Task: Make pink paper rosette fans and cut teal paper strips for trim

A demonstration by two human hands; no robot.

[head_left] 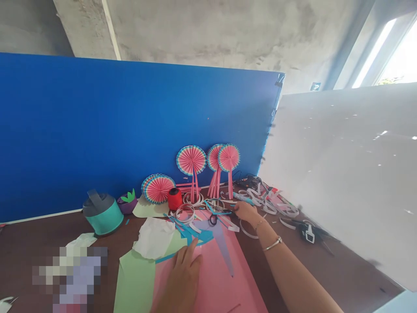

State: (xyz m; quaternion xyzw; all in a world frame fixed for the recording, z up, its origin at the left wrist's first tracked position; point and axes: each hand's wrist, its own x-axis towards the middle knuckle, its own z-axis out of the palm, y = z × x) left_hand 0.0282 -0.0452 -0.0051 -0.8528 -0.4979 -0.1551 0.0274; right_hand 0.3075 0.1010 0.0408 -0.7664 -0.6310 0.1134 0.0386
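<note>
My left hand (185, 271) lies on a large pink sheet of paper (224, 265), fingers stretched out near some blue paper pieces (203, 236). My right hand (245, 211) is farther off, over the clutter at the sheet's far edge, with its fingers bent together. A dark item shows at its fingertips, but what it is I cannot make out. Left of that hand is a black ring-shaped handle (213, 219). A lilac paper piece (223, 248) tapers across the pink sheet. Green paper (135, 278) and crumpled white paper (154, 238) lie left of my left hand.
Pink pleated paper fans (191, 161) stand against the blue panel (130, 121); more fans (159, 189) lean lower left. A red container (175, 199), rolls of white tape (185, 214), a teal-and-grey container (104, 215) and curled paper strips (276, 202) surround the work. A white panel (345, 174) borders the right.
</note>
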